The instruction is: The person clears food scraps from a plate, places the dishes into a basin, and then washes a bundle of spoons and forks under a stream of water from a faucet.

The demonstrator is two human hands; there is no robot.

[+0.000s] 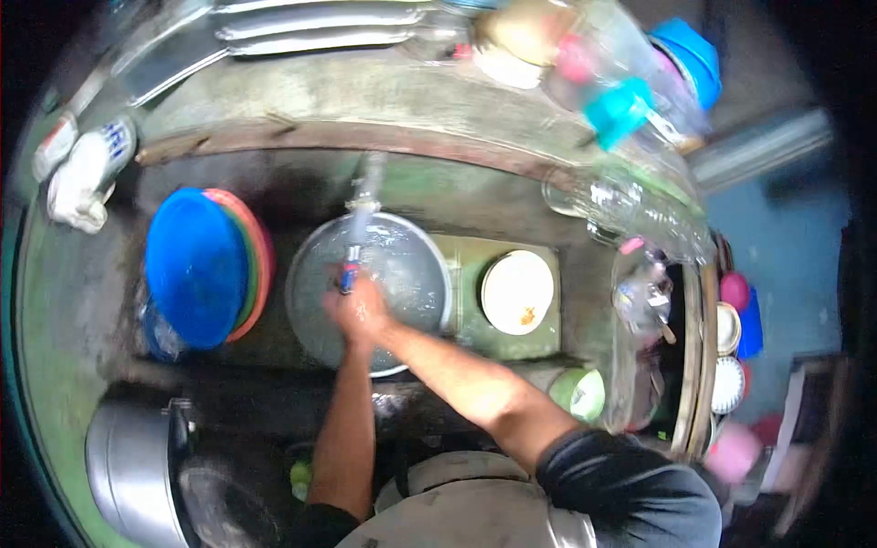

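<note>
My left hand [340,309] and my right hand [367,305] are together over a large metal basin [445,274] of water. They overlap right by the tap's blue end [351,269], below its pale pipe [362,219]. Blur and overlap hide the fingers, so whether they grip the tap end or each other I cannot make out. To the right of the basin lies a white plate [513,288] with an orange-brown smear. Stacked plastic basins, a blue one [194,269] in front of green and orange-red ones, lean at the left.
A large metal pot [132,466] stands at lower left, a light green bowl [580,395] at lower right. Clear glassware [639,215] lines the right ledge. Metal trays [315,27] and coloured plastic containers [621,110] sit along the back. A white bag [87,178] rests at far left.
</note>
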